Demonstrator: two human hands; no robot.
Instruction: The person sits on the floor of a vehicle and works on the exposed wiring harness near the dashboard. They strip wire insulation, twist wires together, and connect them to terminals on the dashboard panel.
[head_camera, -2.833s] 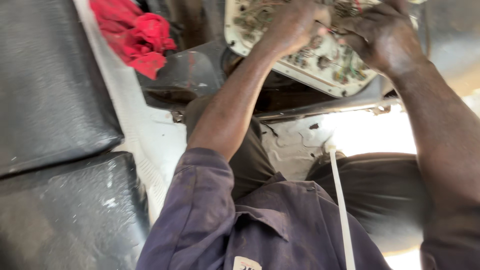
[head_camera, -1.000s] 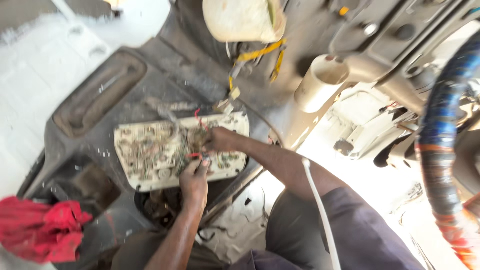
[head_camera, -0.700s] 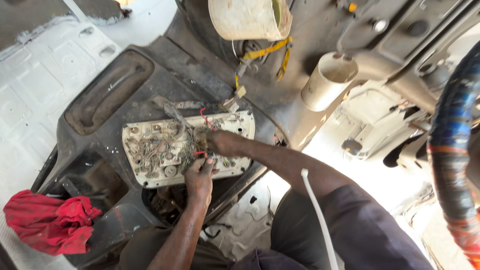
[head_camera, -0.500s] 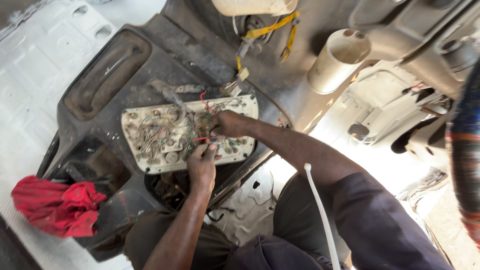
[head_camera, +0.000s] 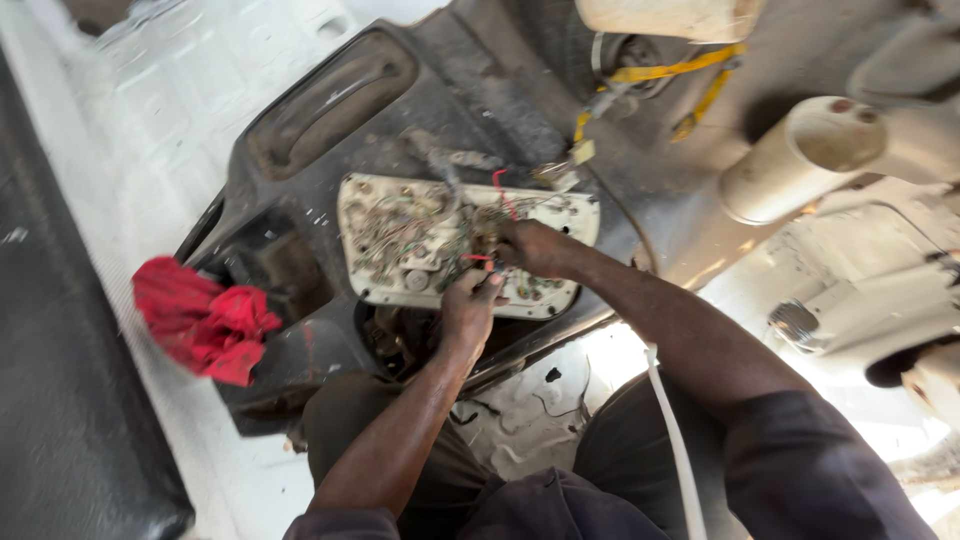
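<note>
A cream instrument panel back (head_camera: 400, 240), studded with small sockets and thin wires, lies on a black plastic console (head_camera: 330, 110) on a vehicle floor. My left hand (head_camera: 468, 305) pinches a thin red wire at the panel's lower middle edge. My right hand (head_camera: 530, 247) rests on the panel just to the right, fingers curled around the wire bundle there. Both forearms reach in from the bottom of the head view.
A red rag (head_camera: 200, 320) lies at the console's left edge. A cream tube (head_camera: 800, 160) and yellow cables (head_camera: 660, 75) hang at the upper right. A black seat (head_camera: 60, 400) fills the left. A white cord (head_camera: 670, 440) runs over my lap.
The view has swung from a close look at the panel to a wider one. Both hands have stayed on the panel's wires, and the rag has shifted only with the camera.
</note>
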